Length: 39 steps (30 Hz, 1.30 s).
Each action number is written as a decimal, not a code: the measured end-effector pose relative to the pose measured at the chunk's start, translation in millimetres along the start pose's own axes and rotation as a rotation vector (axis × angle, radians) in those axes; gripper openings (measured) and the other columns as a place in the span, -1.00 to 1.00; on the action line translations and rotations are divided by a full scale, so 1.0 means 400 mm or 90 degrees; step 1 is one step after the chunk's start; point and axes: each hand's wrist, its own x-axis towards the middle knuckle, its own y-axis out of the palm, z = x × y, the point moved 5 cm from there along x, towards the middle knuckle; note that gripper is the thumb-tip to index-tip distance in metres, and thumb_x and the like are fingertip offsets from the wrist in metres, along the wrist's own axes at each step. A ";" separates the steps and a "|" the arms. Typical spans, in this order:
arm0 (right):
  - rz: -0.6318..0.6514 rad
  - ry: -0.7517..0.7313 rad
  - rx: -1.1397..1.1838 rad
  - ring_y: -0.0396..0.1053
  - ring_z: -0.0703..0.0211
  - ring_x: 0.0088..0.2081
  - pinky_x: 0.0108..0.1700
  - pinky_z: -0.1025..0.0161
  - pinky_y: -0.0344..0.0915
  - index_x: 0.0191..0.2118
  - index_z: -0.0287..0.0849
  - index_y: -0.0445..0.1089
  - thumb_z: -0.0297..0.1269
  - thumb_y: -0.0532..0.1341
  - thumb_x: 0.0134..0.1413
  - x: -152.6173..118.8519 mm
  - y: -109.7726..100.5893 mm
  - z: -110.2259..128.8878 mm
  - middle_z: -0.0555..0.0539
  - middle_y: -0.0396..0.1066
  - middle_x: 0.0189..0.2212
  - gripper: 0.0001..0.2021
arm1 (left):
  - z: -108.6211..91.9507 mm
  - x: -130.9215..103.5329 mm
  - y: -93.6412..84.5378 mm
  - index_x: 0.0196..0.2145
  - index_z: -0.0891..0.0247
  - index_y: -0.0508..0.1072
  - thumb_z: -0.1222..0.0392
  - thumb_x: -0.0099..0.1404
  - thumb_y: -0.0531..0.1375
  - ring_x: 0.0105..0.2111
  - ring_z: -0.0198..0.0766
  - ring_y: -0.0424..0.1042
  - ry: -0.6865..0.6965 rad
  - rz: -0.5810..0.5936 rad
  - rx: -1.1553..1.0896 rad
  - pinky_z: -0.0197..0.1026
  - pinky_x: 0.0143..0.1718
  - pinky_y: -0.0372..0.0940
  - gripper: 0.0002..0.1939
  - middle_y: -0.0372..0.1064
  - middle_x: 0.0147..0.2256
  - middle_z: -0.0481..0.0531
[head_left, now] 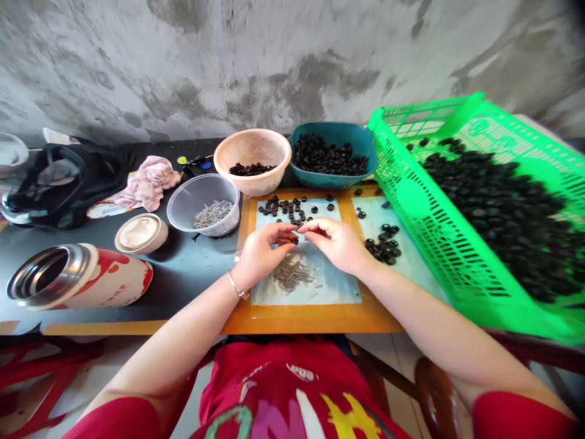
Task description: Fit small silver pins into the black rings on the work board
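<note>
My left hand (262, 253) pinches a small black round piece (295, 241) between thumb and fingertips. Close against it, my right hand (338, 242) has its thumb and fingers drawn together; what is between them is too small to make out. Both hands are over a pale blue sheet (338, 289) on the table. Below the fingers lies a loose pile of thin metal pins (292, 274). Just beyond the hands several black round pieces (286, 207) are scattered, and another group of shiny black pieces (384, 244) sits to the right of my right hand.
A clear tub of pins (176, 210), a pink basket (253, 139) and a teal basin (311, 178) stand behind. At right is a green crate (411, 201) heaped with black pieces. At left are an open thermos (105, 277), its lid (141, 233), a pink cloth (150, 183) and a black bag (68, 177).
</note>
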 end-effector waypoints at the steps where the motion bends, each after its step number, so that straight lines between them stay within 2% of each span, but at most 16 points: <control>1: -0.001 0.016 0.025 0.39 0.26 -0.43 -0.36 0.27 0.33 -0.21 -0.18 0.47 -0.30 0.21 0.17 0.000 0.002 -0.002 -0.02 0.50 -0.38 -0.88 | 0.000 -0.002 0.003 -0.07 0.32 0.48 0.34 0.14 0.28 -0.19 -0.18 0.56 -0.010 0.003 -0.024 -0.06 -0.05 0.46 -0.64 0.56 -0.21 0.14; 5: 0.008 0.081 0.115 0.30 0.31 -0.55 -0.49 0.31 0.26 -0.31 -0.18 0.40 -0.19 0.27 0.12 0.001 0.012 -0.016 0.02 0.44 -0.48 -0.84 | -0.008 -0.009 0.011 -0.01 0.33 0.45 0.36 0.14 0.28 -0.16 -0.16 0.56 -0.032 0.014 -0.071 -0.05 -0.02 0.45 -0.58 0.56 -0.23 0.14; 12: 0.014 0.071 0.054 0.32 0.26 -0.46 -0.40 0.28 0.26 -0.37 -0.18 0.38 -0.09 0.30 0.08 0.004 0.019 -0.035 0.02 0.41 -0.47 -0.75 | -0.014 -0.016 0.011 -0.01 0.29 0.47 0.34 0.13 0.30 -0.12 -0.13 0.55 -0.022 0.020 -0.058 -0.06 -0.02 0.45 -0.58 0.55 -0.16 0.15; 17: -0.018 0.050 -0.014 0.32 0.27 -0.49 -0.44 0.29 0.23 -0.39 -0.18 0.40 -0.20 0.30 0.09 -0.003 0.015 -0.022 0.03 0.42 -0.50 -0.83 | -0.011 -0.018 0.012 -0.02 0.29 0.48 0.34 0.12 0.31 -0.15 -0.15 0.55 -0.009 0.011 -0.053 -0.07 -0.03 0.46 -0.58 0.55 -0.19 0.14; 23: -0.052 -0.035 -0.131 0.38 0.23 -0.45 -0.37 0.26 0.28 -0.44 -0.17 0.46 -0.33 0.33 0.05 -0.015 0.005 0.025 0.01 0.48 -0.49 -0.91 | -0.013 -0.016 0.009 -0.07 0.35 0.48 0.35 0.10 0.31 -0.27 -0.23 0.55 -0.019 -0.025 -0.084 -0.13 -0.12 0.49 -0.61 0.54 -0.25 0.14; 25: -0.054 -0.046 -0.152 0.40 0.21 -0.44 -0.35 0.25 0.30 -0.45 -0.17 0.47 -0.34 0.34 0.04 -0.017 0.004 0.029 0.00 0.49 -0.48 -0.90 | -0.021 -0.019 0.005 -0.09 0.33 0.49 0.36 0.11 0.30 -0.26 -0.23 0.55 0.010 -0.033 -0.042 -0.13 -0.12 0.48 -0.64 0.55 -0.25 0.12; 30: -0.061 -0.002 -0.098 0.42 0.20 -0.45 -0.38 0.26 0.32 -0.45 -0.16 0.49 -0.31 0.35 0.01 -0.017 0.010 0.015 0.01 0.51 -0.49 -0.91 | -0.056 -0.035 -0.003 -0.17 0.20 0.55 0.35 0.18 0.27 -0.25 -0.23 0.55 0.135 -0.066 0.214 -0.14 -0.09 0.44 -0.76 0.57 -0.24 0.02; 32: -0.071 0.012 -0.080 0.43 0.19 -0.45 -0.38 0.26 0.33 -0.45 -0.15 0.50 -0.30 0.35 0.00 -0.018 0.011 0.011 0.00 0.52 -0.50 -0.92 | -0.064 -0.040 -0.002 -0.18 0.18 0.56 0.33 0.20 0.27 -0.25 -0.23 0.54 0.163 -0.070 0.242 -0.15 -0.10 0.43 -0.79 0.58 -0.26 0.00; 35: -0.081 0.026 -0.056 0.43 0.19 -0.45 -0.38 0.26 0.32 -0.45 -0.16 0.51 -0.28 0.35 0.00 -0.019 0.008 0.011 0.00 0.52 -0.50 -0.91 | -0.064 -0.037 -0.001 -0.20 0.19 0.57 0.29 0.20 0.28 -0.26 -0.22 0.54 0.153 -0.081 0.185 -0.14 -0.10 0.43 -0.81 0.57 -0.27 0.02; 39: -0.078 0.053 0.007 0.39 0.23 -0.48 -0.41 0.28 0.29 -0.47 -0.17 0.50 -0.23 0.36 0.00 -0.021 0.005 0.011 0.00 0.50 -0.52 -0.85 | -0.047 -0.026 -0.003 -0.28 0.27 0.57 0.26 0.10 0.35 -0.26 -0.21 0.53 0.055 -0.101 -0.036 -0.14 -0.14 0.44 -0.83 0.56 -0.29 0.06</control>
